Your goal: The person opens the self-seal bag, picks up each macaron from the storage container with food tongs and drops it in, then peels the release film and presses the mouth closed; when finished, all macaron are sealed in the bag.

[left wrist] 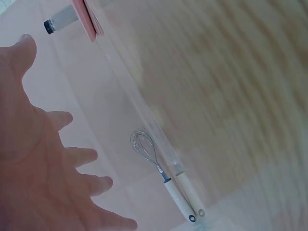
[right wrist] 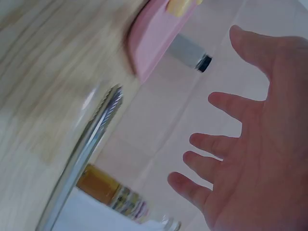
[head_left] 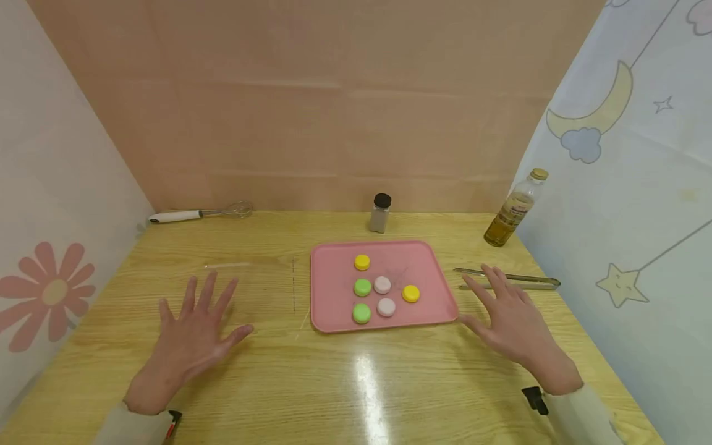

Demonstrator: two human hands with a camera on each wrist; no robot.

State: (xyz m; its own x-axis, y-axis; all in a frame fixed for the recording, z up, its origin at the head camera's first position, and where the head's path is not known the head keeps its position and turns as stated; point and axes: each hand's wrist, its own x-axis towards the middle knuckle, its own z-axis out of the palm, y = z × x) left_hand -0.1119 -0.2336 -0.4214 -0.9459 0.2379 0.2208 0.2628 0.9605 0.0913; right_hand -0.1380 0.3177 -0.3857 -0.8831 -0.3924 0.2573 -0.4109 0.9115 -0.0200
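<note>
A pink tray (head_left: 334, 266) lies mid-table and bears several macarons in yellow, green and pale pink; one is a yellow macaron (head_left: 411, 293). To its left my left hand (head_left: 191, 337) is spread above the wood, holding nothing. My right hand (head_left: 514, 324) hovers by the tray's right corner, fingers apart and nothing in its grasp. Metal tongs (head_left: 534, 281) lie just beyond the right fingertips, and appear in the right wrist view as well (right wrist: 79, 154). In the left wrist view, the spread left fingers show in front of a whisk (left wrist: 175, 195).
The whisk (head_left: 178, 216) with its white handle lies at the back left. A small black-capped jar (head_left: 379, 216) stands behind the tray. A bottle of amber liquid (head_left: 507, 216) stands at the back right. Walls of cloth or paper close off the back and both sides.
</note>
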